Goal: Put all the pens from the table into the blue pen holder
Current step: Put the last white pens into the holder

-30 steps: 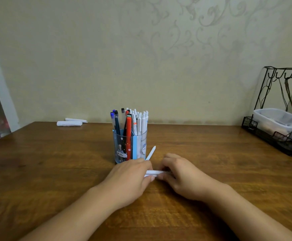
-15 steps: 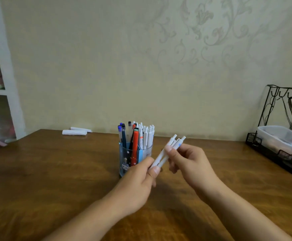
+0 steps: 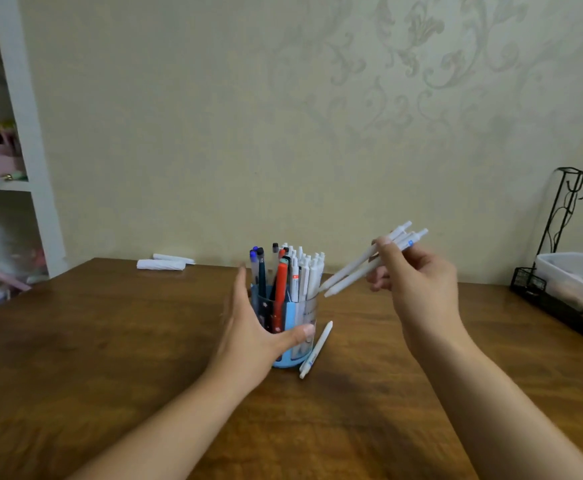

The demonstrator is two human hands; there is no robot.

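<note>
The pen holder (image 3: pixel 285 327) stands between the left hand's (image 3: pixel 248 337) fingers and thumb; one pen (image 3: pixel 316 348) lies on the table (image 3: pixel 110 341) just right of that thumb.

Quick count from my end. One holder (image 3: pixel 285 344) on the table (image 3: pixel 110 341), packed with pens (image 3: pixel 295 275), too bunched up for me to get an exact number, but I see one orange, a few dark or blue-capped ones, and a cluster of white. My right hand (image 3: pixel 418 285) has two white pens (image 3: pixel 359 268), maybe three, hard to tell. One white pen (image 3: pixel 316 349) lies loose by the holder. Two hands total, left hand (image 3: pixel 252 336) included. Two white rolls (image 3: pixel 162 264) at the back, one wire rack (image 3: pixel 574 258) with one tub (image 3: pixel 574 277).
</note>
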